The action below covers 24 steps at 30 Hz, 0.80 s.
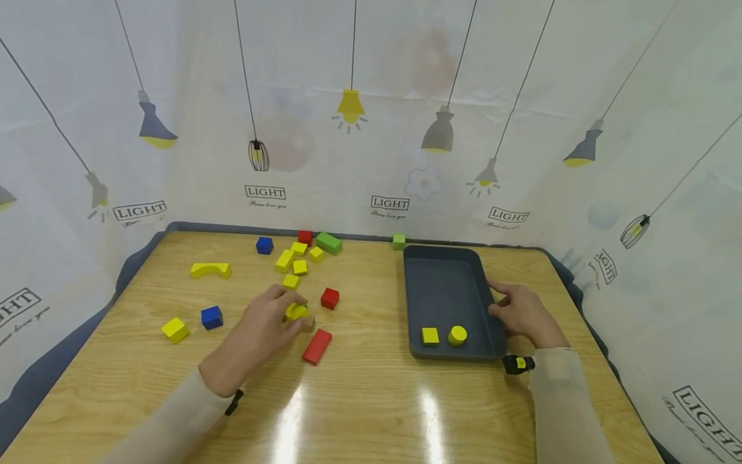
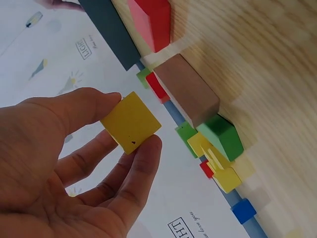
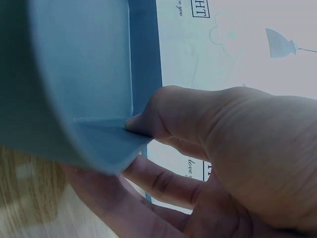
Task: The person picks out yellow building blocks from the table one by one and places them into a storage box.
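Yellow and flat-faced, a block (image 1: 296, 312) is pinched in the left hand (image 1: 255, 330) over the counter (image 1: 359, 406); only the left wrist view shows its dark speck (image 2: 132, 143). At three o'clock from it, the right hand (image 1: 526, 312) pinches the dark-grey tray (image 1: 449, 293), inside which only the head view shows a yellow cylinder (image 1: 457, 336).
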Available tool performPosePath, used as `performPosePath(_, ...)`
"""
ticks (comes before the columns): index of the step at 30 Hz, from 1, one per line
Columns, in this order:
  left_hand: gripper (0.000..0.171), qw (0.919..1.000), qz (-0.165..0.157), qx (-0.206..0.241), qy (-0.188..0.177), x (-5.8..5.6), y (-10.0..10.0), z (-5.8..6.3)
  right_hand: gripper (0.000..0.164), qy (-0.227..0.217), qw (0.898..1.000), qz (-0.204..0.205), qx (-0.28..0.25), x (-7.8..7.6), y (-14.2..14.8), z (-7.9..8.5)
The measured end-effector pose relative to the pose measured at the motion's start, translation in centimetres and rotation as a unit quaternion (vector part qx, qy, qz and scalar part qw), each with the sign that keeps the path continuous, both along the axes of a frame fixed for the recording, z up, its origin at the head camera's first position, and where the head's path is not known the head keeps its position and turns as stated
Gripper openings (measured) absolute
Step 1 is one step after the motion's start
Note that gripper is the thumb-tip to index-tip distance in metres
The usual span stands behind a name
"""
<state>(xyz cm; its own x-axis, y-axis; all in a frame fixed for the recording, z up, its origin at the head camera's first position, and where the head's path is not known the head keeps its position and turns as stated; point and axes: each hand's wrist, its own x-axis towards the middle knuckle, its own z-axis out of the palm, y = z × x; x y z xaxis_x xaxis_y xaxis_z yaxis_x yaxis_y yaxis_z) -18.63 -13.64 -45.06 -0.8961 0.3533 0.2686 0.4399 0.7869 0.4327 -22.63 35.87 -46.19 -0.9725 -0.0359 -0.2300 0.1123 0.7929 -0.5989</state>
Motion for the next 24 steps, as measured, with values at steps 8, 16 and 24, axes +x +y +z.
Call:
performPosePath(8,0.032,0.9999,-0.011,0.009,0.003,-0.1,1.3,0.3,0.066,-0.001,1.0,-0.001,-0.008,0.1,0.0,0.0)
performPosePath(16,0.033,0.9998,-0.017,0.006,0.006,-0.4,2.8,0.5,0.066,-0.001,1.0,-0.001,-0.006,0.0,0.0,0.0)
performPosePath(24,0.034,0.9995,-0.032,0.004,0.006,-0.7,4.4,0.8,0.066,-0.002,1.0,-0.001,-0.015,0.1,0.0,0.2)
